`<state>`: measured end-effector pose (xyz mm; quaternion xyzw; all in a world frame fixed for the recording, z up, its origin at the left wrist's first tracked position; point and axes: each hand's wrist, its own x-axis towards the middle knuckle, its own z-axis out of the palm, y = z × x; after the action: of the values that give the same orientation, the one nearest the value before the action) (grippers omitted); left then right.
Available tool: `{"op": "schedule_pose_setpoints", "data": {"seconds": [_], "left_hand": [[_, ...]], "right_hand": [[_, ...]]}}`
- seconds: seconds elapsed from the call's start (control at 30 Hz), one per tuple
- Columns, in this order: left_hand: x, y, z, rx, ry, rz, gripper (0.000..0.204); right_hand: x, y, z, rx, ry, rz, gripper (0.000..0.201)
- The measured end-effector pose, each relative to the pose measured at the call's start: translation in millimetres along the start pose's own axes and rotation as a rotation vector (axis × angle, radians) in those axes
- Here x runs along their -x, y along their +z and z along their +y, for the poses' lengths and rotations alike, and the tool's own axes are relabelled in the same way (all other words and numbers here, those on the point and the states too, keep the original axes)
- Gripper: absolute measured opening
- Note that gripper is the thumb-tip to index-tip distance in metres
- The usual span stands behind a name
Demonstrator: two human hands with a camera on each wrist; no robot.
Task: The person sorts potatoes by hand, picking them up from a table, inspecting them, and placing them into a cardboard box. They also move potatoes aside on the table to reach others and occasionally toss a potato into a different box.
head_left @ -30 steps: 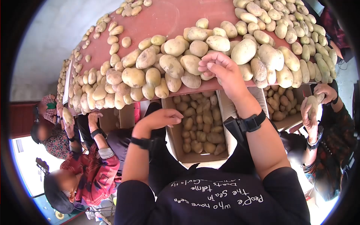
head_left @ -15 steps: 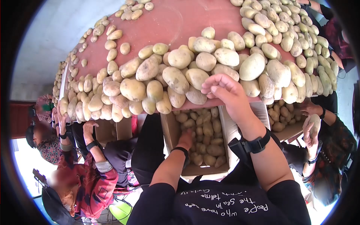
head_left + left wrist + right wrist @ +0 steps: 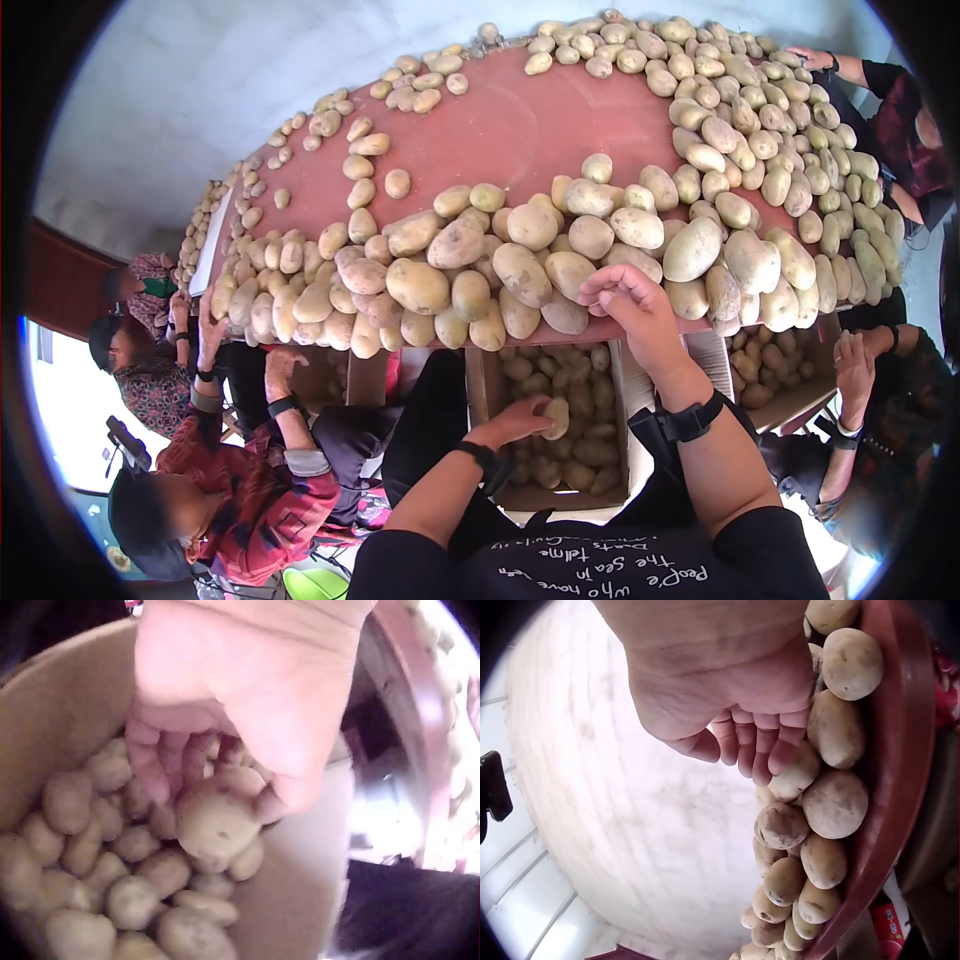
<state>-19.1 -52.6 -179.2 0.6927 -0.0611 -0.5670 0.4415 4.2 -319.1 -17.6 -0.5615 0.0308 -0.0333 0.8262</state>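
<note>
My left hand (image 3: 515,420) pinches a pale potato (image 3: 556,418) between thumb and fingers, over a cardboard box (image 3: 482,385) of potatoes below the table edge. The left wrist view shows this potato (image 3: 216,817) above several smaller ones (image 3: 135,900) in the box. My right hand (image 3: 635,303) hovers at the table's near edge with its fingers loosely bent and nothing in them. Close beyond its fingertips lies a row of potatoes (image 3: 520,275), heaped along the edge. In the right wrist view, these fingers overlap a potato (image 3: 795,772) in that row.
The red table (image 3: 500,110) bears more potatoes heaped at the right (image 3: 745,120). A second box of potatoes (image 3: 765,395) stands at right, another (image 3: 365,372) at left. A person in a red patterned shirt (image 3: 290,500) sits at left; another person's hand (image 3: 855,375) is raised at right.
My left hand went from beside the box down among its potatoes, then rose with one potato. The right hand stays at the table edge. The head view has tilted up, showing more table.
</note>
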Motion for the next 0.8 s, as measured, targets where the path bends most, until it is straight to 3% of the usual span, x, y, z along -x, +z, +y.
{"op": "schedule_pose_setpoints", "data": {"seconds": [0.03,0.17,0.23,0.3,0.37,0.47,0.57,0.67,0.8], "left_hand": [[15.4,-4.6,13.0,0.260,0.024,-0.085,0.062],[89.8,-39.8,115.2,0.218,0.459,-0.200,0.069],[125.0,-54.8,174.4,0.203,0.567,-0.015,0.080],[137.9,-77.3,219.7,-0.005,0.719,0.229,0.075],[135.2,-108.8,250.4,-0.217,0.732,0.454,0.066],[122.8,-136.6,295.1,-0.437,0.654,0.606,0.064],[103.9,-140.4,328.1,-0.753,0.705,0.646,0.064],[72.2,-151.8,338.7,-1.007,0.649,0.672,0.061],[31.1,-168.1,339.0,-0.999,0.492,0.710,0.057]], "right_hand": [[-0.1,-0.4,0.1,-0.016,-0.003,0.002,0.017],[0.4,-4.4,3.8,-0.044,-0.045,0.000,0.016],[2.0,-6.2,4.5,-0.044,-0.050,0.006,0.016],[1.1,-6.8,2.9,-0.050,-0.030,0.028,0.016],[0.0,-8.2,2.7,-0.066,-0.025,0.029,0.016],[-0.5,-10.8,2.3,-0.060,-0.033,0.044,0.015],[-2.1,-12.2,0.4,-0.062,-0.032,0.051,0.015],[-2.1,-11.3,-1.6,-0.084,-0.029,0.057,0.015],[-1.1,-11.4,-0.8,-0.092,-0.048,0.045,0.016]]}}
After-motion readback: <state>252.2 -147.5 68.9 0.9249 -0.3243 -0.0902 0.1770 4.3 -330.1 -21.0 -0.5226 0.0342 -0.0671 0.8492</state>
